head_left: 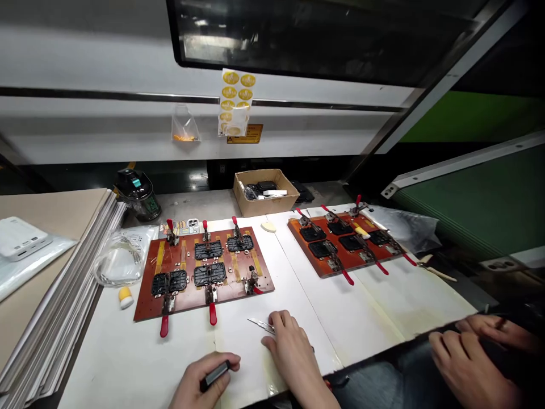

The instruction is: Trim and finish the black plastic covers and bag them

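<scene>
My left hand (200,382) is closed around a small black rectangular part (216,375), held between thumb and fingers over the white tabletop. To its right, my right hand (292,346) rests low on the table with curled fingers on a craft knife (260,325). The slim metal blade points left and its dark rear end shows past the hand. Beyond both hands lies a reddish-brown fixture board (191,304) with red-handled toggle clamps. Several black plastic parts, among them a ribbed one (210,274), sit on it, some under the clamps.
A second clamp board (327,272) lies at right, near another person's hands (468,358). A cardboard box (247,205) of parts stands at the back. Stacked sheets (63,295), a coil in a clear bag (121,261) and a yellow-white bottle (125,297) are at left.
</scene>
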`<state>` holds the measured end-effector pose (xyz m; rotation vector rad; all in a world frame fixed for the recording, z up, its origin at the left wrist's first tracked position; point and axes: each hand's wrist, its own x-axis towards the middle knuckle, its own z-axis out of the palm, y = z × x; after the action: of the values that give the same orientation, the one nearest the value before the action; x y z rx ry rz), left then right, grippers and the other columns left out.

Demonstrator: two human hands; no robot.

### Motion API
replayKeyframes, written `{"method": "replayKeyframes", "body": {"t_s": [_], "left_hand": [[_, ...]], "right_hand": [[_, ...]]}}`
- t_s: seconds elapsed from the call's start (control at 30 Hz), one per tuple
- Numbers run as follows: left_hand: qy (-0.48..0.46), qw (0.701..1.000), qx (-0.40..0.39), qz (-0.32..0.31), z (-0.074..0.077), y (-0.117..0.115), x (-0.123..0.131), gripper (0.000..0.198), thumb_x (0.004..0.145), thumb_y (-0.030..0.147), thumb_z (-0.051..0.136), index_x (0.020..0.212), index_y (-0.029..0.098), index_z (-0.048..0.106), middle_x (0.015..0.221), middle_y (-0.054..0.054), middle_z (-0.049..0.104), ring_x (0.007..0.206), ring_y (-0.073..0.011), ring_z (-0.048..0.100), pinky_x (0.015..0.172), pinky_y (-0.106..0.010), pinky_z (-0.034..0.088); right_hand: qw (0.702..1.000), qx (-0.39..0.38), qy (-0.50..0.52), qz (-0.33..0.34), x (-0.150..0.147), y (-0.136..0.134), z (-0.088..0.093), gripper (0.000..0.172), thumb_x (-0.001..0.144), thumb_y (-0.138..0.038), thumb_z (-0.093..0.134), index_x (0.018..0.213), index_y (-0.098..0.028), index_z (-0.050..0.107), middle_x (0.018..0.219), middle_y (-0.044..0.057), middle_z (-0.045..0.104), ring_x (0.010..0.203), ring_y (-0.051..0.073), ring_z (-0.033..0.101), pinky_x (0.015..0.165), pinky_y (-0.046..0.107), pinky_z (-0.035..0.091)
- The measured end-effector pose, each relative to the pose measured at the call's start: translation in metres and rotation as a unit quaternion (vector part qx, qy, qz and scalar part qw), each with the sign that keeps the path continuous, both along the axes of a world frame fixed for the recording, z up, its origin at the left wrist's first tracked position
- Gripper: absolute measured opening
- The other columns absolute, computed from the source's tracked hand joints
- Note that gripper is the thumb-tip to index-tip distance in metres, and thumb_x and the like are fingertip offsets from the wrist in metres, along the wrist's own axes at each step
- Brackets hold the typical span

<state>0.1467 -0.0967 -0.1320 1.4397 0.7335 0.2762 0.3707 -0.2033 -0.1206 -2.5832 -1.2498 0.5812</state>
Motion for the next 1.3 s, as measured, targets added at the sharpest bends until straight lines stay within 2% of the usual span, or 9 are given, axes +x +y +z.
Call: {"method": "replayKeyframes", "body": {"t_s": [0.07,0.13,0.23,0.33,0.4,0.47,0.6,0.93,1.3], "left_hand": [[-0.004,1.0,0.015,0.004,0.002,0.006,0.002,0.036,0.091,0.058,0.064,0.107,0.029,0.079,0.106,-0.005,0.077,0.106,-0.0233,0.07,0.097,-0.027,0.052],[-0.006,0.999,0.044,0.01,0.004,0.011,0.004,0.03,0.093,0.051,0.065,0.108,0.029,0.079,0.107,-0.005,0.077,0.105,-0.0225,0.07,0.096,-0.027,0.052],[-0.005,0.996,0.08,0.031,0.008,0.014,0.007,0.026,0.095,0.041,0.063,0.112,0.029,0.079,0.112,-0.006,0.076,0.11,-0.0234,0.069,0.098,-0.029,0.052],[-0.01,0.993,0.097,0.059,0.012,0.011,0.009,0.027,0.096,0.036,0.06,0.116,0.029,0.077,0.118,-0.007,0.074,0.115,-0.0243,0.066,0.102,-0.031,0.052],[-0.016,0.993,0.089,0.075,0.016,0.007,0.011,0.028,0.097,0.033,0.058,0.119,0.027,0.076,0.118,-0.007,0.074,0.115,-0.0236,0.067,0.102,-0.032,0.052],[-0.02,0.993,0.08,0.081,0.021,0.004,0.012,0.031,0.099,0.031,0.055,0.124,0.028,0.072,0.122,-0.007,0.072,0.117,-0.0222,0.066,0.104,-0.032,0.052],[-0.042,0.994,0.05,0.087,0.026,0.003,0.011,0.04,0.099,0.024,0.051,0.136,0.032,0.064,0.135,-0.006,0.066,0.127,-0.0221,0.061,0.11,-0.034,0.05],[-0.055,0.995,0.024,0.085,0.027,0.006,0.008,0.039,0.099,0.03,0.051,0.137,0.03,0.063,0.137,-0.009,0.063,0.128,-0.0245,0.06,0.108,-0.034,0.053],[-0.041,0.994,0.039,0.096,0.028,0.005,0.01,0.043,0.097,0.025,0.05,0.138,0.026,0.063,0.137,-0.011,0.063,0.124,-0.0232,0.062,0.105,-0.03,0.053]], "right_hand": [[1.0,-0.011,-0.007,0.014,0.002,-0.003,-0.014,0.016,0.086,-0.011,0.056,0.098,-0.022,0.06,0.103,0.007,0.062,0.099,0.029,0.057,0.084,0.041,0.04],[0.999,0.005,0.014,0.035,0.003,-0.004,-0.014,0.01,0.092,-0.014,0.05,0.094,-0.022,0.057,0.1,0.005,0.061,0.097,0.027,0.057,0.087,0.041,0.039],[0.986,0.074,0.145,0.032,-0.005,-0.004,0.006,0.024,0.106,-0.033,0.031,0.093,-0.023,0.048,0.089,0.002,0.057,0.085,0.022,0.055,0.081,0.035,0.04],[0.934,0.112,0.337,0.043,-0.033,-0.001,0.032,0.042,0.107,-0.055,0.02,0.097,-0.024,0.046,0.079,-0.002,0.05,0.073,0.017,0.051,0.068,0.027,0.037],[0.907,0.113,0.394,0.094,-0.056,0.005,0.045,0.049,0.105,-0.061,0.022,0.092,-0.023,0.049,0.077,-0.002,0.051,0.071,0.016,0.049,0.065,0.025,0.034],[0.9,0.108,0.4,0.134,-0.077,0.013,0.05,0.053,0.104,-0.063,0.023,0.088,-0.022,0.052,0.075,-0.001,0.053,0.066,0.015,0.047,0.062,0.025,0.031],[0.924,0.085,0.347,0.134,-0.098,0.025,0.046,0.054,0.104,-0.062,0.022,0.101,-0.023,0.059,0.07,0.0,0.057,0.058,0.016,0.046,0.056,0.027,0.027],[0.942,0.038,0.295,0.153,-0.1,0.028,0.051,0.057,0.103,-0.061,0.018,0.096,-0.022,0.058,0.073,0.005,0.064,0.058,0.019,0.053,0.056,0.028,0.028],[0.941,0.051,0.302,0.146,-0.099,0.027,0.05,0.057,0.105,-0.06,0.018,0.109,-0.021,0.06,0.084,0.007,0.07,0.067,0.022,0.062,0.06,0.028,0.031]]}}
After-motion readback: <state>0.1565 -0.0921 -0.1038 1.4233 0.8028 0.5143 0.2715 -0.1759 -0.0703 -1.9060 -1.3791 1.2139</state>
